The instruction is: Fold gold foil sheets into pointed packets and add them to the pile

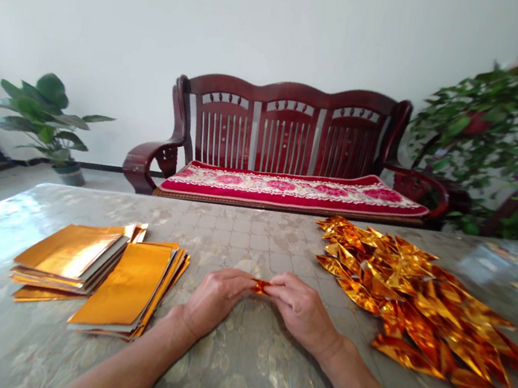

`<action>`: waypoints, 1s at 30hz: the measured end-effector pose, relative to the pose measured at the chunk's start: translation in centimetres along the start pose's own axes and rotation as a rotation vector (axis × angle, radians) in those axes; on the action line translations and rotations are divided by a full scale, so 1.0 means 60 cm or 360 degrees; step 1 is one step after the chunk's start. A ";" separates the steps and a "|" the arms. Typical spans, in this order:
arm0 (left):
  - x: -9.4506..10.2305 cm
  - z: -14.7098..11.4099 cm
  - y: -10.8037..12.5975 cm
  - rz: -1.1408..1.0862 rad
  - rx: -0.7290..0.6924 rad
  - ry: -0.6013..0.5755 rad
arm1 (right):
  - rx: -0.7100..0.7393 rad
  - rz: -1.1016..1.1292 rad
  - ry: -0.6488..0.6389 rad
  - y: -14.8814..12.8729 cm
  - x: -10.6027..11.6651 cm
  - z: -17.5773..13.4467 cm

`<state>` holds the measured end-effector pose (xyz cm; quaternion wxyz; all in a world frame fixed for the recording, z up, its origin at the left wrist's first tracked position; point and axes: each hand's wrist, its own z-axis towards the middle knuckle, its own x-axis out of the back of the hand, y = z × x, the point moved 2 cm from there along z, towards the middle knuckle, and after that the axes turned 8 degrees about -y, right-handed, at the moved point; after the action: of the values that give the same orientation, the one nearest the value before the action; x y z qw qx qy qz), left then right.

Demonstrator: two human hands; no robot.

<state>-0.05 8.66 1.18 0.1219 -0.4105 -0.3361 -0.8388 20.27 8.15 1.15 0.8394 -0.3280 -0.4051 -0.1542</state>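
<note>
A small folded piece of gold foil paper (pixel 260 287) is pinched between my two hands above the middle of the table. My left hand (pixel 220 298) grips its left end, and my right hand (pixel 299 307) grips its right end. Fingers cover most of the piece, so only a short shiny strip shows. To the left lie two stacks of flat gold foil sheets (pixel 126 284), the farther one (pixel 68 251) spread slightly at its edges. A heap of folded, pointed gold foil pieces (pixel 413 301) spreads over the table on the right.
The table (pixel 232 371) has a patterned, glossy cover. Clear plastic packaging (pixel 497 262) lies at its far right. Behind stands a dark red wooden bench (pixel 282 133) with a floral cushion (pixel 289 189). Potted plants (pixel 47 114) flank the bench.
</note>
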 end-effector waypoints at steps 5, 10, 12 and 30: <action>0.000 0.002 -0.003 -0.0060 0.0007 -0.0063 | 0.0005 -0.0004 -0.0006 -0.001 -0.001 0.000; -0.001 0.002 -0.002 -0.0083 0.0013 -0.0096 | 0.0034 -0.0005 0.0039 -0.001 -0.001 0.001; -0.002 0.001 -0.001 -0.0065 0.0018 -0.0101 | 0.0057 -0.0019 0.0065 -0.001 -0.001 0.001; -0.007 0.003 -0.003 -0.0110 0.0010 -0.0072 | 0.0106 -0.0080 0.0131 -0.005 -0.006 0.003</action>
<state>0.26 8.91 0.83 0.0865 -0.4170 -0.3555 -0.8320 19.81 8.06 1.08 0.8616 -0.2830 -0.3833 -0.1749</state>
